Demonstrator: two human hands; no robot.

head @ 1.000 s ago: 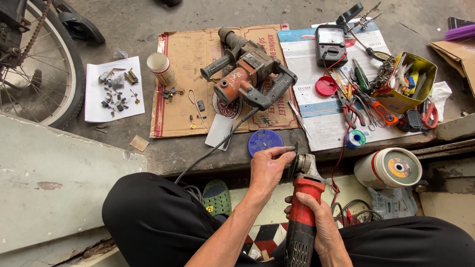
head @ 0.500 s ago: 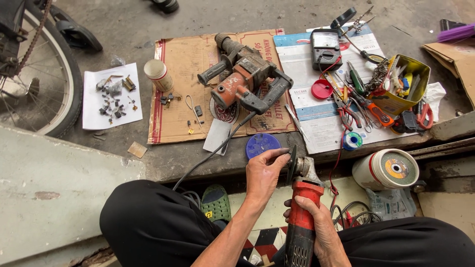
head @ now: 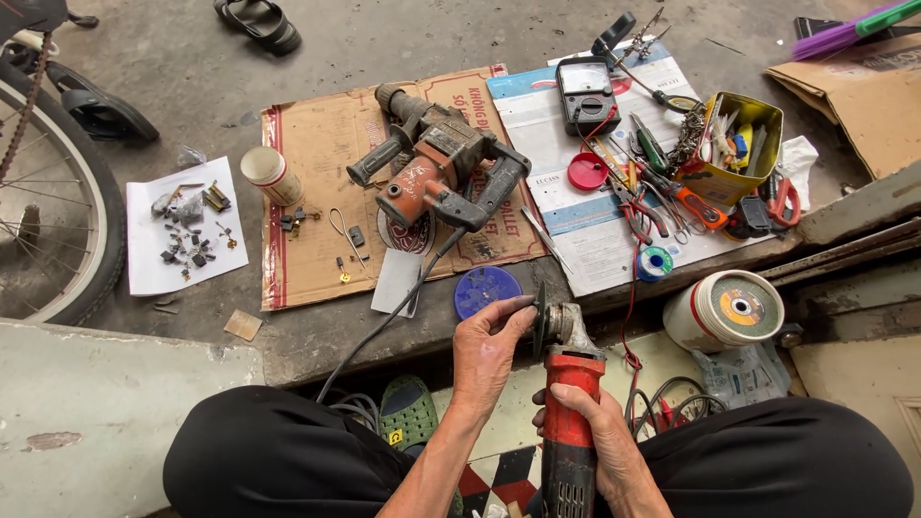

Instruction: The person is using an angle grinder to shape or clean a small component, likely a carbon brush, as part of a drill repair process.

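My right hand [head: 597, 430] grips the red body of an angle grinder [head: 569, 384], held upright between my knees. My left hand [head: 491, 345] has its fingers pinched on the thin dark disc [head: 539, 317] at the grinder's head. Just beyond the disc lies a blue round plastic lid [head: 485, 289] on the concrete. A stack of cutting discs in a white pack [head: 724, 311] stands to the right of the grinder.
A red and grey rotary hammer drill [head: 436, 175] lies on brown cardboard [head: 317, 144]. Beyond it are a multimeter [head: 587, 94], pliers and scissors [head: 662, 197], a yellow tin of tools [head: 734, 149], small parts on white paper [head: 187, 230], and a bicycle wheel [head: 58, 192] at left.
My hands and the grinder have stayed nearly in place. My left fingers have shifted a little on the disc, and my view has drifted slightly.
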